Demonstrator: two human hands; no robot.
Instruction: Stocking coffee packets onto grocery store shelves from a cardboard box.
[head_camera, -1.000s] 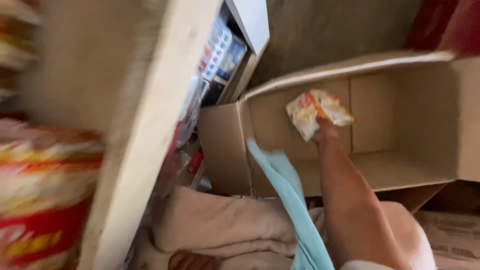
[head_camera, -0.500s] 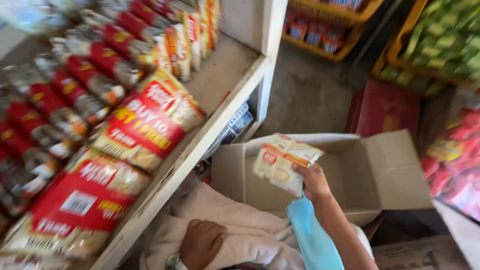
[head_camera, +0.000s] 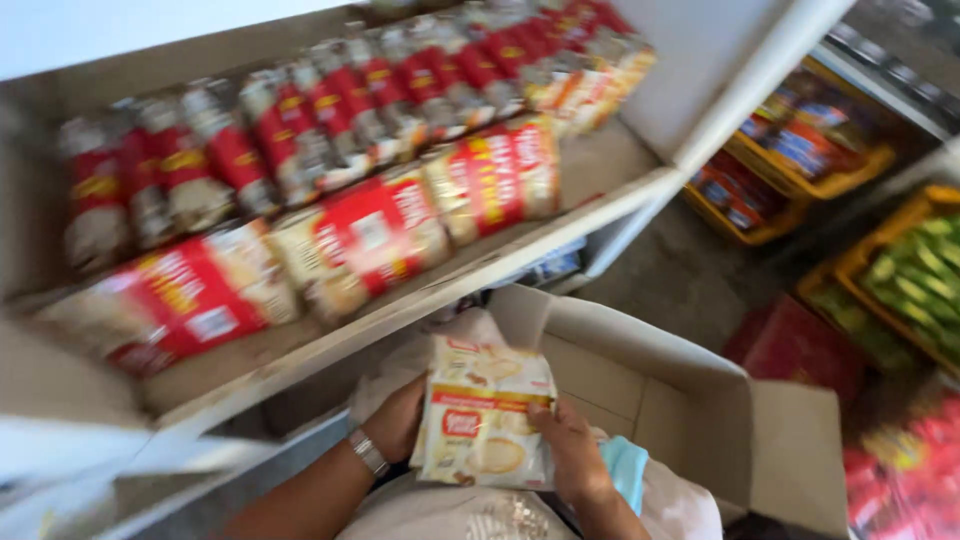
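Both hands clamp the pale snack packet (head_camera: 487, 412), left hand (head_camera: 397, 420) on its left edge, right hand (head_camera: 566, 448) on its right, just below the shelf (head_camera: 420, 305). Keep it flat and square between the hands. Motion blur smears the red packs (head_camera: 360, 235) above; the cardboard box (head_camera: 690, 400) beyond the right hand hides its inside.

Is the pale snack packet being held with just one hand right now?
No, both hands grip it: the left hand holds the pale packet on one side and the right hand on the other.
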